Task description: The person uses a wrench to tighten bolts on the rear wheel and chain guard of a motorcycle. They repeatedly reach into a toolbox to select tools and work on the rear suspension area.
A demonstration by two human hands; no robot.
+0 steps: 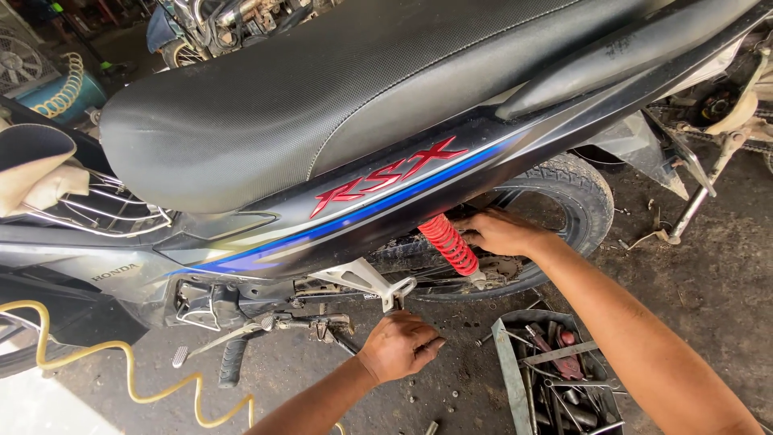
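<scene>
1. Head view shows first the black motorcycle with a textured vinyl seat (322,89) and a blue and silver stripe along its side panel; it fills most of the picture and stands on the stained concrete floor (708,282).
2. Behind the panel you see the black rubber rear tyre (584,197), partly hidden by the bodywork.
3. At the lower right a grey metal tray full of hand tools (555,379) lies on the floor, near your right forearm.
4. A yellow coiled air hose (121,362) runs over the floor at the lower left, well apart from both hands.
5. The red coil spring of the rear shock absorber (448,243) hangs slanted just under the side panel, in front of the wheel. I judge it stiff and rather heavy for its size, with hard coils and probably some grease; better to take it by the metal ends than by the coils.
6. Your right hand (503,232) rests just beside the top of the spring, fingers curled toward the wheel side; I cannot tell if they close on something.
7. Your left hand (398,346) is lower, under the silver footrest bracket (366,282), fingers bent loosely and holding nothing I can see.
</scene>
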